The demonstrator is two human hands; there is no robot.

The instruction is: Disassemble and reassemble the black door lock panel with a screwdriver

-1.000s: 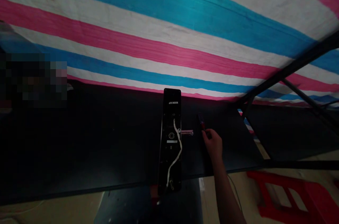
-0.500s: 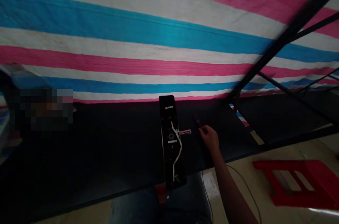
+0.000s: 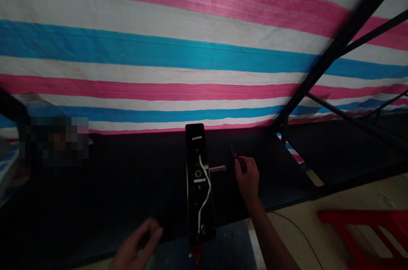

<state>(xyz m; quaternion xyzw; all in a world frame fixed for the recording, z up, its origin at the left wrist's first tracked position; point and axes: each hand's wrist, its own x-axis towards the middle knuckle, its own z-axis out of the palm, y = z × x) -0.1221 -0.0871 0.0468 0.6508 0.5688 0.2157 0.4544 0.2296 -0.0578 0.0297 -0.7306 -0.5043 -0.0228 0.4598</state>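
Observation:
A long black door lock panel [image 3: 197, 193] lies with its back up on the black table, a pale cable running along it. Its lever handle [image 3: 217, 169] sticks out to the right. To the right of that handle, my right hand [image 3: 248, 178] has its fingers closed on the near end of a small dark and red tool, which looks like a screwdriver [image 3: 233, 151]. My left hand [image 3: 138, 244] is at the table's front edge, left of the panel's lower end. Its fingers are loosely curled with a gap to the thumb, somewhat blurred, and nothing shows in them.
A striped tarp [image 3: 153, 55] hangs behind the black table [image 3: 127, 176]. Black metal bars [image 3: 321, 63] slant up on the right, with another dark tabletop [image 3: 347, 146] beyond. A red plastic stool [image 3: 366, 227] is on the floor at right. The left edge holds a pixelated patch.
My left hand has come into view at the bottom. My right hand stays at the tool, its fingers more wrapped round it. The view has tilted slightly upward.

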